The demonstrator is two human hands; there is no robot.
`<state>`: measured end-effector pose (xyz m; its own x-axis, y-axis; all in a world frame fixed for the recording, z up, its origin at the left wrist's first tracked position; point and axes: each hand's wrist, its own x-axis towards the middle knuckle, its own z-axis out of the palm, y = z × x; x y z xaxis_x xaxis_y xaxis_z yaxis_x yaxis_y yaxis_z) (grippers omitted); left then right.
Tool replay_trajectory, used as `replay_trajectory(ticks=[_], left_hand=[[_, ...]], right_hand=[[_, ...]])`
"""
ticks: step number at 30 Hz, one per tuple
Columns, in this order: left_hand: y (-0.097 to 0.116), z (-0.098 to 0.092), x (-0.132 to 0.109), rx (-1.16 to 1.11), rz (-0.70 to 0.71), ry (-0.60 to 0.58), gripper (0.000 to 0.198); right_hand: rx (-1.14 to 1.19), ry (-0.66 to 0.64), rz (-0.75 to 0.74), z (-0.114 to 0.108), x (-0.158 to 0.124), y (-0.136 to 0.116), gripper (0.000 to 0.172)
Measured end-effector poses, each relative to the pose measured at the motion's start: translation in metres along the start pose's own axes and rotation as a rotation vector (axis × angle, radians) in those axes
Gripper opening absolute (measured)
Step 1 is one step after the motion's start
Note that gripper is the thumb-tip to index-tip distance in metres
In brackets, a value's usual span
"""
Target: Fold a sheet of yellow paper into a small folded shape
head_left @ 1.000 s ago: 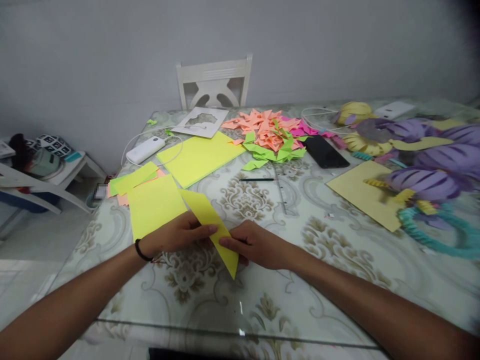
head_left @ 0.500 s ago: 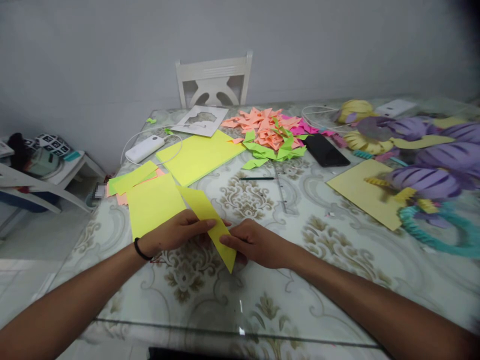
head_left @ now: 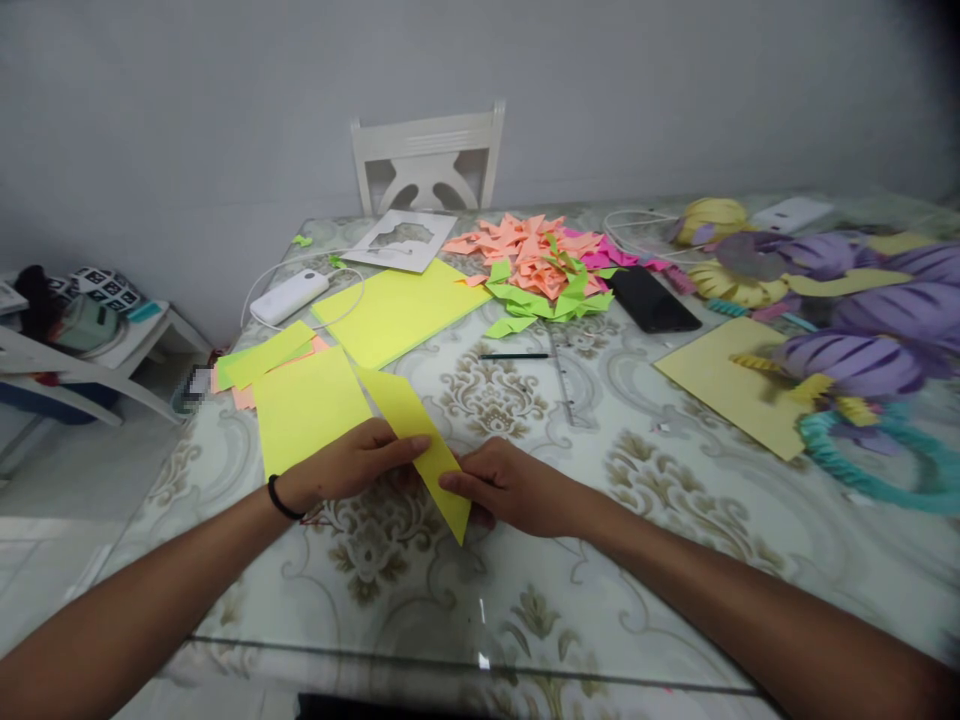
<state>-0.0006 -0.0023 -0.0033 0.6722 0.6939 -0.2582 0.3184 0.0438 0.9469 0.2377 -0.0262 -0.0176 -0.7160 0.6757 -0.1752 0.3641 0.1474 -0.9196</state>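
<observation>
Both hands pinch one folded yellow paper strip (head_left: 420,440) just above the table, near its front edge. My left hand (head_left: 352,465), with a black band at the wrist, grips the strip from the left, thumb on top. My right hand (head_left: 510,485) grips its lower right edge with closed fingers. The strip runs slantwise from upper left to a point at the lower right. A yellow sheet (head_left: 307,405) lies flat just behind my left hand.
On the glass-topped patterned table (head_left: 675,500) lie a larger yellow sheet (head_left: 397,310), a white power bank (head_left: 289,297), a pile of orange, green and pink folded pieces (head_left: 544,265), a pencil (head_left: 514,357), a ruler (head_left: 561,380), a black phone (head_left: 649,300) and purple paper craft (head_left: 862,320). A white chair (head_left: 427,160) stands behind.
The strip's lower tip has drawn in slightly toward my right hand. Both hands stay in nearly the same place.
</observation>
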Motion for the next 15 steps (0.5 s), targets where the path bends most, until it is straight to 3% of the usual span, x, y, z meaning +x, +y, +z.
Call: replay_trajectory(ticks=[15], left_hand=[[-0.0005, -0.0005, -0.0003, 0.084, 0.008, -0.009, 0.057]], right_hand=[[-0.020, 0.006, -0.010, -0.0004, -0.0006, 0.0005, 0.063]])
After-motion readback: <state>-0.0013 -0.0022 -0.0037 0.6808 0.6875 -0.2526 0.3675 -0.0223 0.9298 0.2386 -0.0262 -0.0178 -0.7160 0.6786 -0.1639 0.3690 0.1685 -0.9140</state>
